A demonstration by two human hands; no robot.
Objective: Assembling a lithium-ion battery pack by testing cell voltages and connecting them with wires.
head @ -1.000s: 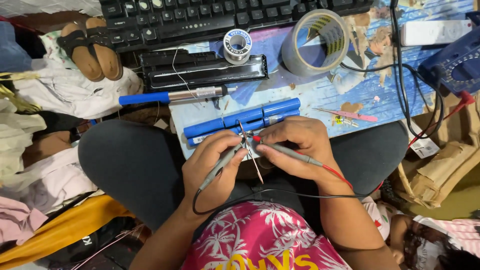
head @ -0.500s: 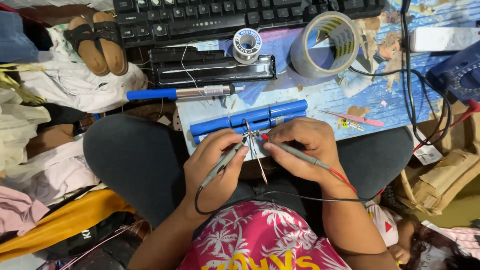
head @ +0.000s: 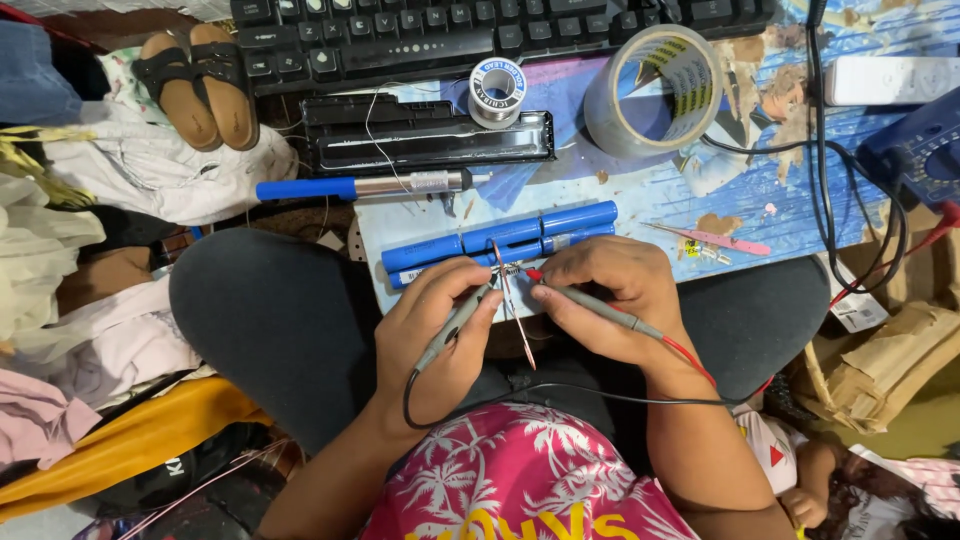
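Observation:
My left hand [head: 440, 335] grips a grey probe with a black lead [head: 455, 320]. My right hand [head: 610, 300] grips a grey probe with a red lead [head: 600, 305]. Both probe tips meet at the near end of a pack of blue cylindrical cells [head: 500, 243] that lies on the blue board over my lap. A thin metal strip [head: 515, 315] sticks out from the pack toward me, between my hands.
Behind the pack lie a blue-handled soldering iron [head: 360, 186], a black slotted case [head: 430, 140], a solder spool [head: 497, 88], a tape roll [head: 655, 88] and a black keyboard [head: 480, 35]. Pink tweezers [head: 715, 238] rest at right, a blue meter [head: 920, 155] farther right. Clothes and sandals [head: 195, 85] crowd the left.
The view has shifted slightly, so the board and hands sit a bit lower and to the right in the picture. Both hands keep the probes on the pack's end.

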